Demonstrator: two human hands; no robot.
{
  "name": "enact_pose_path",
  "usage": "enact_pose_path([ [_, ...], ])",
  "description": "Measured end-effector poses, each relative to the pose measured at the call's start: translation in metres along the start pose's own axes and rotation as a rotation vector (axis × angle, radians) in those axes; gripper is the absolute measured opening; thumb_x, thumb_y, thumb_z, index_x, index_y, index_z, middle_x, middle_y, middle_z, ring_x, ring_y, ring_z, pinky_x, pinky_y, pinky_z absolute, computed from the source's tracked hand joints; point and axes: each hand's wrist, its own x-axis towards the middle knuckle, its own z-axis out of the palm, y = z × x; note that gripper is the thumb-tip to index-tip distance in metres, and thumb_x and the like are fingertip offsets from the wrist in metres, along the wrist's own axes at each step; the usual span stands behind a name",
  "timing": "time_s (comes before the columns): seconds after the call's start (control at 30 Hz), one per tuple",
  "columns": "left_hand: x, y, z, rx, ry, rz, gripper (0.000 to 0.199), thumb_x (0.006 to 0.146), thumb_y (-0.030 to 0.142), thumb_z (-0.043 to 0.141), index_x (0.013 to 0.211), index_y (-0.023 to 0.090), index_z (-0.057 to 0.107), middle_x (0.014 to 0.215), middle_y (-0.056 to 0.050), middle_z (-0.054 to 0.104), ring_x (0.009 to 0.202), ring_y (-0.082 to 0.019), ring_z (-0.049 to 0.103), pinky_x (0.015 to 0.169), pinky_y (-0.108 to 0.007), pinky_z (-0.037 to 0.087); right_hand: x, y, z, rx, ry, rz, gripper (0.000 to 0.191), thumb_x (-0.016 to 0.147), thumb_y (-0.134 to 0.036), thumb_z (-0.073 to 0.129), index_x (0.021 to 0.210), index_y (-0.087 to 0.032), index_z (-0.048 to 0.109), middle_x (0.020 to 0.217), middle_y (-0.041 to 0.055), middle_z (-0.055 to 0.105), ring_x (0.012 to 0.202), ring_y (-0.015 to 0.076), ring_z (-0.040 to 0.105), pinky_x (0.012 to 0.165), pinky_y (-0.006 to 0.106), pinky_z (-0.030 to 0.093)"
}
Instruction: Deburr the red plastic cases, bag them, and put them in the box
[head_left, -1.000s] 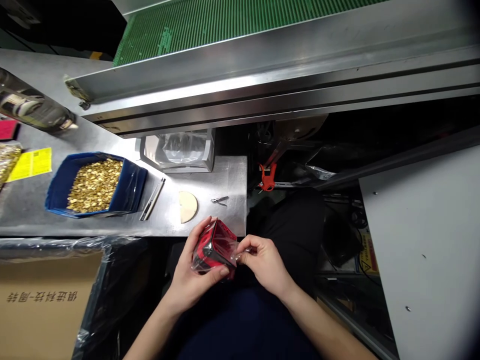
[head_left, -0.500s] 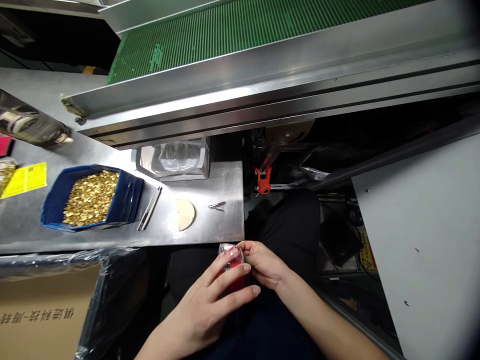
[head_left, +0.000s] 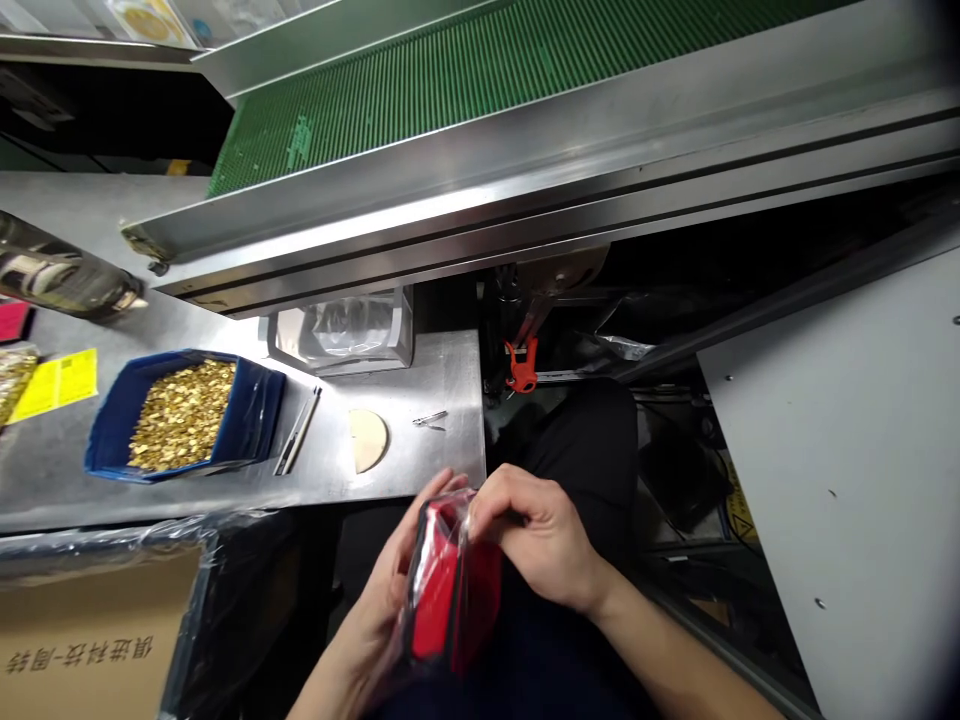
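A red item with black edges, inside a clear plastic bag, is held upright over my lap. My left hand wraps round its left side, with the thumb and part of the fingers hidden behind the bag. At the bag's top right corner, my right hand pinches the clear film between thumb and fingers. On the metal bench just beyond lie a small metal clipper-like tool and a pale half-round disc, both untouched.
A blue bin of small gold-coloured parts stands on the bench, beside slim tools. Behind are a clear-fronted tray and a green conveyor. An orange clamp hangs ahead. A cardboard box sits at lower left.
The bagged red item has come up and tilted, showing much more of its side. My left hand has shifted from over its top to its left side; my right hand has moved slightly right.
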Motion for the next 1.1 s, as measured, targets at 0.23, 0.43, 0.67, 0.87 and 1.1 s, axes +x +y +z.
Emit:
enact_pose_path([
  [0.23,-0.001,0.007,-0.018,0.382,-0.316,-0.062,0.086,0.071,0.06,0.087,0.141,0.024,0.056,0.129,-0.012,0.065,0.121,-0.04,0.06,0.107,-0.05,0.047,-0.004,-0.009,-0.001,-0.162,-0.177,-0.07,0.035,0.083,0.01,0.055,0.083,-0.019,0.074,0.085,0.0009,0.075,0.084,0.0141,0.066,0.084,0.027,0.053],
  [0.43,-0.001,0.01,-0.015,0.644,-0.217,0.036,0.088,0.077,0.035,0.087,0.151,0.032,0.04,0.148,-0.011,0.053,0.135,-0.038,0.053,0.113,-0.046,0.046,-0.007,-0.009,-0.004,-0.095,-0.135,0.184,0.037,0.08,0.006,0.061,0.085,-0.025,0.082,0.086,-0.0016,0.077,0.084,0.0139,0.069,0.08,0.024,0.054],
  [0.67,0.001,0.005,-0.012,0.92,-0.143,0.244,0.076,0.086,0.018,0.079,0.148,0.037,0.041,0.16,-0.013,0.04,0.148,-0.038,0.041,0.12,-0.054,0.039,-0.009,0.014,0.002,0.327,0.029,0.556,0.008,0.073,-0.019,0.085,0.08,-0.019,0.079,0.078,-0.0005,0.076,0.072,0.0147,0.069,0.071,0.026,0.055],
  [0.87,0.005,-0.012,-0.022,1.079,0.018,0.625,0.067,0.087,0.003,0.07,0.139,0.043,0.057,0.174,-0.002,0.008,0.156,-0.04,0.025,0.116,-0.056,0.045,-0.014,0.03,0.01,0.684,0.104,0.765,0.038,0.062,-0.034,0.098,0.084,-0.015,0.074,0.076,-0.0013,0.072,0.066,0.008,0.06,0.067,0.02,0.048],
  [1.1,0.016,-0.018,-0.017,0.293,0.188,-0.081,0.08,0.083,0.025,0.085,0.152,0.029,0.045,0.138,-0.012,0.067,0.116,-0.028,0.07,0.088,-0.031,0.06,-0.017,0.029,0.005,0.627,-0.049,0.8,0.04,0.057,-0.031,0.099,0.082,-0.013,0.075,0.077,0.0008,0.071,0.069,0.0105,0.061,0.071,0.024,0.048],
])
